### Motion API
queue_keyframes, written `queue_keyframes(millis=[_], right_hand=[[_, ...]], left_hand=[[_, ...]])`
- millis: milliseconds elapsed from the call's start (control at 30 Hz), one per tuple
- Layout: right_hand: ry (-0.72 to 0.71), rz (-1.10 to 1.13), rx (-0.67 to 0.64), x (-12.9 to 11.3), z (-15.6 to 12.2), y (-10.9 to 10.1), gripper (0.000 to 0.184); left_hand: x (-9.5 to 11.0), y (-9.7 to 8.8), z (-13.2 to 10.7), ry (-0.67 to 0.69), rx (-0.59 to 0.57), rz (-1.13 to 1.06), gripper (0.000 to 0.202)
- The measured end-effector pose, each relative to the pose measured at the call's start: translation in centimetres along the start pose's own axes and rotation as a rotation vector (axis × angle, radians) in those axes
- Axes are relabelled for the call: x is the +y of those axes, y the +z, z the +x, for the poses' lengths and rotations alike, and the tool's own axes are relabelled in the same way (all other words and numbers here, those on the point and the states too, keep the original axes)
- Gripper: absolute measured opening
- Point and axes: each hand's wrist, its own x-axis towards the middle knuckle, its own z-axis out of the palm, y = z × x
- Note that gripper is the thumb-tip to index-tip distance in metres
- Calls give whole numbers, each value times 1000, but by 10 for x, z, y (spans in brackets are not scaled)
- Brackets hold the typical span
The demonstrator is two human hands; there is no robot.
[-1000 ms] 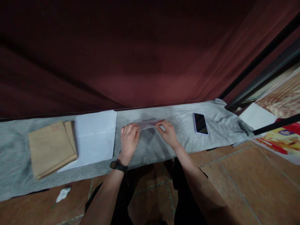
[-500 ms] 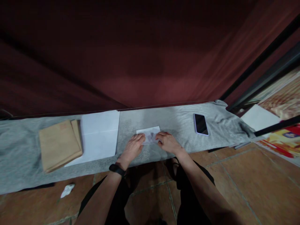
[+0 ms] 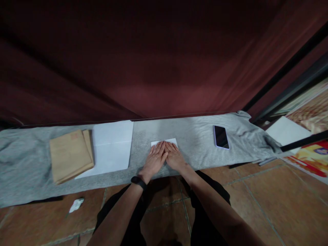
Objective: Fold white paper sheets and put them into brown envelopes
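Observation:
A small folded white paper (image 3: 172, 140) lies on the grey cloth in front of me, mostly covered by my hands. My left hand (image 3: 154, 159) rests flat on its left part, fingers stretched forward. Flat on the right part is my right hand (image 3: 174, 157), its fingers also stretched out. The two hands touch or nearly touch at the middle. Only the paper's far edge shows beyond my fingertips. A black band (image 3: 138, 182) is around my left wrist.
Brown envelopes (image 3: 70, 155) lie at the left, partly over large white paper sheets (image 3: 112, 145). A phone (image 3: 221, 137) in a lilac case lies to the right. Grey cloth (image 3: 143, 133) covers the narrow bench against a dark red panel (image 3: 164, 68). A crumpled tissue (image 3: 76, 205) is on the tiled floor.
My hands have moved together from the paper's two ends to its middle. Their bent fingers have straightened and now lie flat, covering most of the paper. The view has shifted slightly.

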Motion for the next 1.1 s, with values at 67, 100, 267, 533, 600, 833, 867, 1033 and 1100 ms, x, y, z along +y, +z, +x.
queue_keyframes(millis=[67, 100, 267, 533, 600, 833, 867, 1033, 1100], right_hand=[[16, -22, 6, 0, -1, 3, 57], [26, -30, 11, 1, -2, 3, 56], [110, -64, 35, 5, -4, 0, 55], [152, -87, 82, 21, -9, 0, 60], [158, -92, 86, 24, -10, 1, 60], [153, -133, 57, 28, -9, 3, 64], [152, -133, 54, 29, -8, 3, 64], [156, -125, 56, 30, -8, 6, 62], [159, -122, 60, 30, -7, 7, 62]], left_hand=[[4, 6, 1, -21, -4, 65, 61], [5, 8, 1, -41, -3, 90, 63], [-1, 11, -4, -119, 26, 160, 70], [-15, 7, -18, -216, 60, 194, 66], [-13, 4, -22, -238, 58, 198, 65], [-44, -44, -23, -405, 205, 133, 64], [-61, -59, -25, -491, 295, 139, 67], [-162, -136, -74, -964, 609, 239, 86], [-192, -156, -103, -1015, 601, 374, 86]])
